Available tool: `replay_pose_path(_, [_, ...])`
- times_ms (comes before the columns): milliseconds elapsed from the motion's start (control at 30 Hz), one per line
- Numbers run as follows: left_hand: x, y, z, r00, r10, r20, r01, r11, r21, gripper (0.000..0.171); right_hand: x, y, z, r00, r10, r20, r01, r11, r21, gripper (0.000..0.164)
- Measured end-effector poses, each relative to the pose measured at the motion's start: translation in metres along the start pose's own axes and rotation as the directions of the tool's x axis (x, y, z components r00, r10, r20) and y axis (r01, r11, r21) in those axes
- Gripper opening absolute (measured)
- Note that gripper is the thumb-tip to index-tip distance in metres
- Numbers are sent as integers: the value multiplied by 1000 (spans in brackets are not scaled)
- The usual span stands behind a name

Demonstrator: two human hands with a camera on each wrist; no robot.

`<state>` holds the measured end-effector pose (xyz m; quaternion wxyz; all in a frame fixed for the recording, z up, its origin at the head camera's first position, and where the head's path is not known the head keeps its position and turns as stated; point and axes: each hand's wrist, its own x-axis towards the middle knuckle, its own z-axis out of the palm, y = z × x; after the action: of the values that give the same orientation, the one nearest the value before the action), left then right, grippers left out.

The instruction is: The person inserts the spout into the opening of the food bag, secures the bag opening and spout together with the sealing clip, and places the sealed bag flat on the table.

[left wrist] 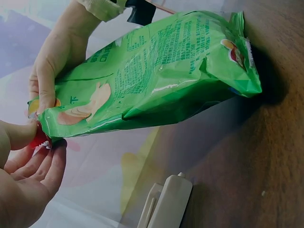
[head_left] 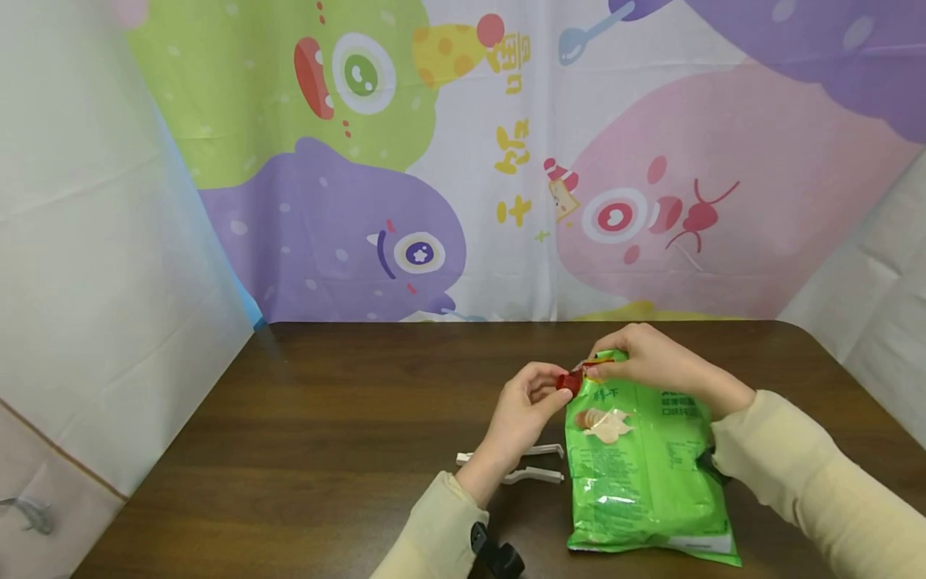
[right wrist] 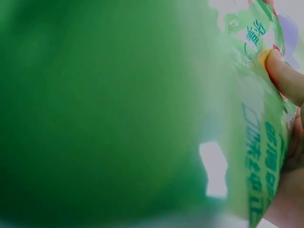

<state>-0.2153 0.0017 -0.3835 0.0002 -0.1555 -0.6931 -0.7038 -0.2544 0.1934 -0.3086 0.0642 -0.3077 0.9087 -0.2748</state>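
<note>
The green snack bag point(head_left: 651, 474) is at the right of the brown wood-grain table point(head_left: 289, 450), right hand point(head_left: 651, 363) clamped on its top edge, left hand point(head_left: 522, 406) pinching a red piece point(head_left: 569, 383) at the corner. White plastic strips point(head_left: 535, 475) lie beside it. A cartoon-monster curtain point(head_left: 492, 265) bears yellow Chinese characters point(head_left: 513, 146); the bag's print includes "口味".

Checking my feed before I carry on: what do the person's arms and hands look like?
The left hand and right hand are ungloved. The left sleeve and right sleeve are pale yellow, reaching toward the wrists, where a black device shows on each.
</note>
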Motion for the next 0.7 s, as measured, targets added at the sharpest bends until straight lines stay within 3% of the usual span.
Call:
replay_pose_path(100, [2, -5, -1, 1000, 5, 0, -5, 1000, -3, 24, 1, 0, 2, 1000, -6, -18, 6, 1000, -8, 6])
replay_pose_path(467, [2, -2, -4, 999, 17, 28, -19, 998, 63, 25, 2, -1, 5, 999, -1, -46, 0, 1000, -11, 6])
replay_pose_path(700, [3, -2, -7, 1000, 5, 2, -5, 1000, 14, 36, 0, 0, 4, 999, 18, -43, -18, 1000, -7, 8])
